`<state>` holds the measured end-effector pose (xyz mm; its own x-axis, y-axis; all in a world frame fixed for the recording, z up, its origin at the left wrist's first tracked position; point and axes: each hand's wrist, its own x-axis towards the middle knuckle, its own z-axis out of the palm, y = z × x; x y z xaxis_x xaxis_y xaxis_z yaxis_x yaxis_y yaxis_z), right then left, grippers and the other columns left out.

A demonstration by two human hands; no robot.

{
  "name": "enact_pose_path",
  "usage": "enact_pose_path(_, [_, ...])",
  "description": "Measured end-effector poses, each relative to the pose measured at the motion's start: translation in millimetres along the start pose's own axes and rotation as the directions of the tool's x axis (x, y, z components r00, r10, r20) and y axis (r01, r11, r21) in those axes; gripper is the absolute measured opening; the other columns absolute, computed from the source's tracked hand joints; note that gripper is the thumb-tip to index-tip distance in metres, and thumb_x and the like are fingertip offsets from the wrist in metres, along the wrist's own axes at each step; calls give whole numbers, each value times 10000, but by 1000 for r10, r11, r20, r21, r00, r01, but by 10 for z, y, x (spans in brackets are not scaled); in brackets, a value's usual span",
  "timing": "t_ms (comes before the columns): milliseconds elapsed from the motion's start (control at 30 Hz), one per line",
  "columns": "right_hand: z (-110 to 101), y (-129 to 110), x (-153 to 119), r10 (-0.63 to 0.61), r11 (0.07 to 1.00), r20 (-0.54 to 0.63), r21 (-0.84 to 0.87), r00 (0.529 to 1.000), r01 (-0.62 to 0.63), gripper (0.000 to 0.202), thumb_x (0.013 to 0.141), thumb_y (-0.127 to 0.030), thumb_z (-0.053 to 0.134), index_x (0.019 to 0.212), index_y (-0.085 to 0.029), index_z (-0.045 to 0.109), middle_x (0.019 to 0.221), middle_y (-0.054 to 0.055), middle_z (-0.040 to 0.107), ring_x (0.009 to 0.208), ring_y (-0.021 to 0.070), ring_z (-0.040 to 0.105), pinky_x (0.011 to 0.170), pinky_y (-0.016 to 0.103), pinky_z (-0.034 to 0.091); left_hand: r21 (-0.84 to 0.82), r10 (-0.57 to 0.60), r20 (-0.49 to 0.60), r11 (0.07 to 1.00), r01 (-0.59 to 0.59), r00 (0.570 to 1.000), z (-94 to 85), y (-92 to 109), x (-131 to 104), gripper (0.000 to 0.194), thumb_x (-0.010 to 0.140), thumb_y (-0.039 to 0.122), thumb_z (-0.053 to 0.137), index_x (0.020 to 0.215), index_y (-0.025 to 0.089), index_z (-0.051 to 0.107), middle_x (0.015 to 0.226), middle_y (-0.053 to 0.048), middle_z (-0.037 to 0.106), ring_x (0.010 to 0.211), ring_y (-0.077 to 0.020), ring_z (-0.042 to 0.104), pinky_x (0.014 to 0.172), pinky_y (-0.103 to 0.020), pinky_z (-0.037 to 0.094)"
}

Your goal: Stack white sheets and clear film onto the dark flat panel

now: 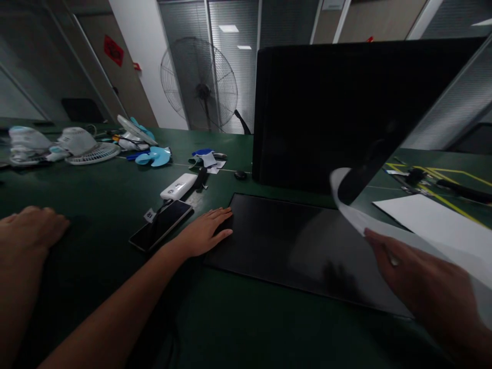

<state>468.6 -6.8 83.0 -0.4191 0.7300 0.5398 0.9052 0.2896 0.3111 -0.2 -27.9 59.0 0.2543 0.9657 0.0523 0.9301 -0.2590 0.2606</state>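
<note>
My left hand [205, 233] lies flat with its fingers stretched out, the fingertips on the left edge of a dark, glossy rectangular panel [284, 241] that lies on the green table [230, 312]. At the right, my right hand [415, 277] pinches the edge of a thin translucent white sheet [357, 218], which curls up above the panel's right part and trails off to the right. Beside my left hand is a black phone [161, 225], with a white device [179, 186] just behind it.
Behind the panel stands a large black monitor [326, 118]. White paper [438, 215] lies at the right, near cables [465, 190]. Small fan parts [92, 152] and a blue fan blade [154, 156] are at the back left. Another person's hand [34, 230] rests at the left.
</note>
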Motion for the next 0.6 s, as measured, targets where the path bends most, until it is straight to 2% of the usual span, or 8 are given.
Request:
enact_pose_path(133, [169, -166, -111, -270, 949, 29, 175, 962, 261, 351, 1014, -290, 397, 1160, -219, 707, 1055, 75, 758, 788, 225, 723, 595, 305, 528, 11, -13, 26, 1000, 12, 1000, -4, -2, -19, 626, 1042, 558, 405, 1563, 212, 414, 1656, -87, 362, 1523, -289, 336, 1243, -481, 272])
enact_pose_path(200, [215, -236, -131, -331, 924, 59, 223, 942, 311, 333, 980, -235, 397, 1110, -215, 703, 1032, 72, 753, 771, 211, 716, 604, 310, 551, 14, -3, 23, 1000, 3, 1000, 7, -13, -25, 624, 1043, 562, 402, 1564, 219, 410, 1660, -84, 354, 1527, -286, 327, 1245, -479, 265])
enact_pose_path(267, [211, -287, -119, -332, 925, 123, 238, 935, 297, 320, 945, -200, 395, 1054, -207, 695, 987, 79, 743, 731, 210, 702, 563, 312, 543, 15, 3, 12, 1000, -3, 1000, 24, -26, -31, 626, 1043, 573, 397, 1568, 231, 402, 1664, -77, 346, 1530, -283, 320, 1247, -476, 259])
enact_pose_path(367, [173, -225, -76, -236, 964, 253, 186, 938, 192, 300, 916, -192, 401, 1030, -200, 678, 964, 102, 731, 694, 234, 691, 492, 319, 488, 18, -2, 13, 1000, 2, 1000, 47, -41, -38, 638, 1046, 587, 381, 1577, 233, 385, 1672, -72, 329, 1537, -279, 303, 1252, -470, 251])
enact_pose_path(467, [179, 61, -41, -81, 996, 373, 66, 924, 61, 303, 915, -203, 398, 1045, -211, 672, 998, 143, 727, 721, 285, 702, 498, 362, 451, 17, 2, 16, 1000, -2, 1000, 58, -49, -41, 642, 1048, 586, 380, 1580, 226, 381, 1676, -76, 318, 1541, -289, 292, 1255, -481, 237])
enact_pose_path(533, [231, 346, -17, 36, 999, 459, 8, 888, -45, 278, 932, -250, 394, 964, -232, 669, 941, 166, 716, 700, 304, 692, 503, 393, 426, 15, 6, 20, 1000, -6, 1000, 59, -50, -41, 649, 1050, 586, 376, 1584, 217, 373, 1680, -82, 306, 1543, -294, 285, 1257, -485, 229])
enact_pose_path(600, [325, 664, 10, 188, 981, 546, -66, 816, -182, 256, 932, -304, 409, 871, -254, 652, 900, 184, 697, 681, 314, 675, 501, 409, 403, 16, 10, 26, 1000, -10, 1000, 55, -48, -41, 654, 1052, 587, 370, 1588, 212, 364, 1682, -87, 297, 1545, -295, 278, 1258, -484, 226])
